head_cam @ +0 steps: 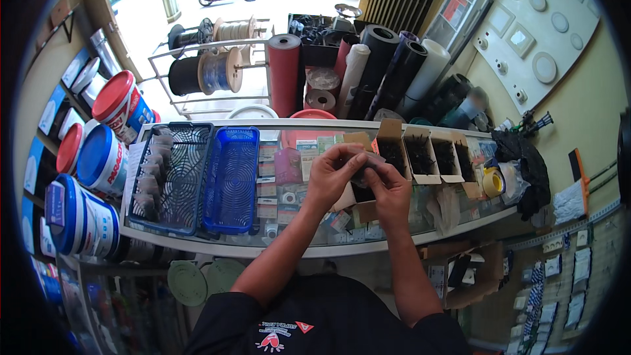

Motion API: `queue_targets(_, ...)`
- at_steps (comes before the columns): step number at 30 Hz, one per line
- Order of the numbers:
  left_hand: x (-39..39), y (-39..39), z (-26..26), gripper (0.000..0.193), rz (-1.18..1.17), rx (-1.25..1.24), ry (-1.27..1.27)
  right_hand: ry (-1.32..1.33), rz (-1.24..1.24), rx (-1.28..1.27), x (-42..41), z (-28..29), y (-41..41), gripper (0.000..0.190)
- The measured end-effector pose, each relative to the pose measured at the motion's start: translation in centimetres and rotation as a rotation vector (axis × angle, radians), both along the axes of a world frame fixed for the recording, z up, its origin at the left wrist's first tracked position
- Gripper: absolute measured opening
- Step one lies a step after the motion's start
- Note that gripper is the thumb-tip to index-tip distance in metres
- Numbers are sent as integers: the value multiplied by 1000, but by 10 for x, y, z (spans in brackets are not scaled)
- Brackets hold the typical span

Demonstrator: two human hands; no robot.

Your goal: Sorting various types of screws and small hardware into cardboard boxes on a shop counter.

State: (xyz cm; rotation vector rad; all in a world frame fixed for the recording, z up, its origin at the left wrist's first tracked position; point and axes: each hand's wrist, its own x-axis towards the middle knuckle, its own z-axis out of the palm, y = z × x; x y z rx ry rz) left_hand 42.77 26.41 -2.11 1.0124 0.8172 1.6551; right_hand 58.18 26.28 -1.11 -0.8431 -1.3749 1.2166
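Above the glass-topped display counter [315, 249], my left hand [328, 175] and my right hand [393, 195] meet, both pinching a small clear plastic bag [375, 157]. Fingers partly cover the bag, and its contents are hard to make out. Just beyond my right hand stands a row of open cardboard boxes [427, 179] filled with thin dark pieces that look like screws. Another open box [367, 209] with dark contents sits beneath my hands, partly hidden. Several loose clear bags [446, 209] lie to the right of my right hand.
At left are a blue plastic basket [230, 177] and a dark basket [190, 192] holding a row of filled packets [150, 177]. Yellow tape [493, 182] lies at the right end. Paint buckets [86, 217] flank the counter; rolls of sheeting [377, 54] and cable spools [217, 71] stand beyond it.
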Motion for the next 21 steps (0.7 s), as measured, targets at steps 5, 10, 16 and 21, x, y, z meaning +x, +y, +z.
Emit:
queue_targets(5, 13, -22, -10, 37, 236, 56, 117, 7, -25, 18, 14, 1, 1, 19)
queue_targets(10, 16, -58, -20, 33, 371, -15, 303, -35, 76, -3, 21, 0, -4, 21)
queue_targets(16, 1, -99, -14, 20, 495, -41, 352, -4, 238, 26, -4, -8, -16, 20)
queue_targets(21, -29, -138, -15, 21, 635, -59, 365, -14, 356, 41, -45, -8, -36, 18)
